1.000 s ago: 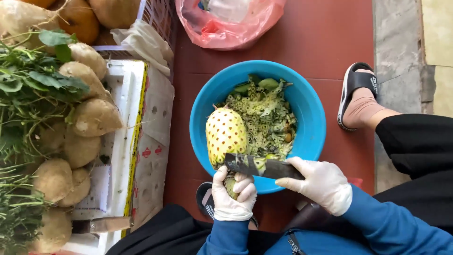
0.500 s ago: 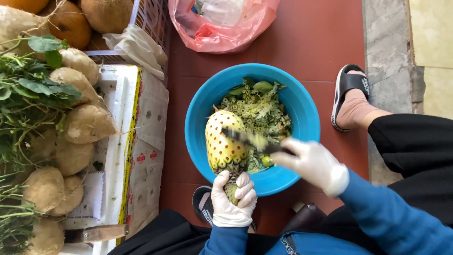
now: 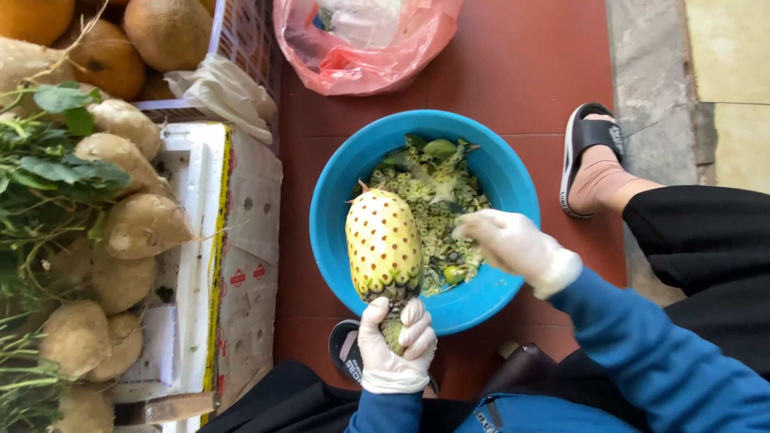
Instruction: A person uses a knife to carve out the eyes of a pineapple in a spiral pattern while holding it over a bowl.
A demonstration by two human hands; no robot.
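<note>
My gloved left hand (image 3: 395, 341) clamps the peeled yellow pineapple's (image 3: 383, 245) stem, steadying it over the round blue plastic basin (image 3: 333, 192) – my right hand (image 3: 513, 244) is closed just beyond, contents unclear.

Left hand (image 3: 395, 346), white-gloved, fingers curled in a closed vertical fist, thumb toward the body, wrist emerging from a blue sleeve. Right hand (image 3: 513, 244), also gloved, lies up and to the right of that grip, fingers loosely closed and blurred, forearm angled in from the lower right.

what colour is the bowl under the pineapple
Bright blue. The bowl shows clearly in the head view, holding green peelings beneath the peeled pineapple.
</note>
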